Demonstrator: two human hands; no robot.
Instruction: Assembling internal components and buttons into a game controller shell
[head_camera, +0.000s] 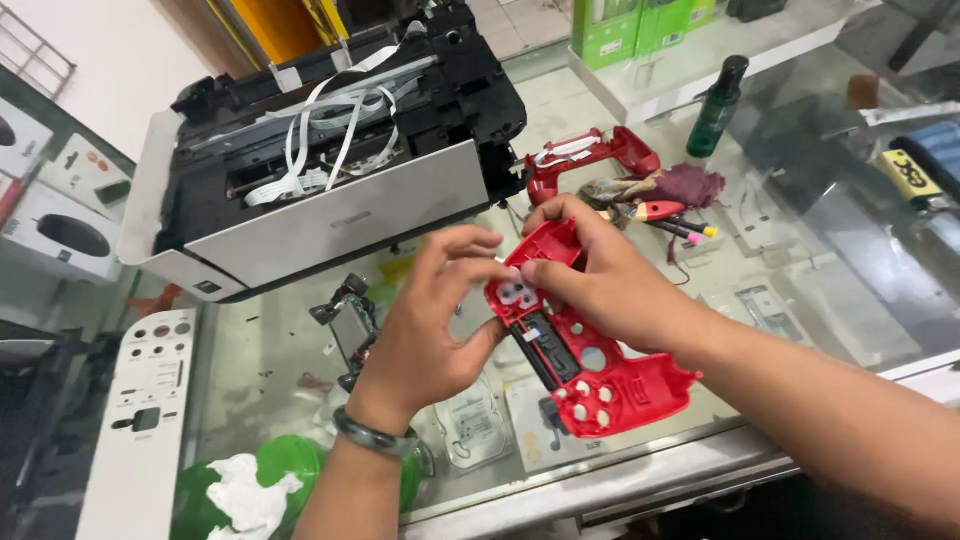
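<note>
Both hands hold the red shell over the near glass counter; right hand grips its top, left hand pinches its pad; back half lies far off, unjoined.

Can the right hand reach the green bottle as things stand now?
Probably not at once: the right hand is holding the red shell together with the left hand. The green bottle stands beyond it, with only low clutter between them.

Both hands' fingers on red controller shell, opened printer behind
</note>
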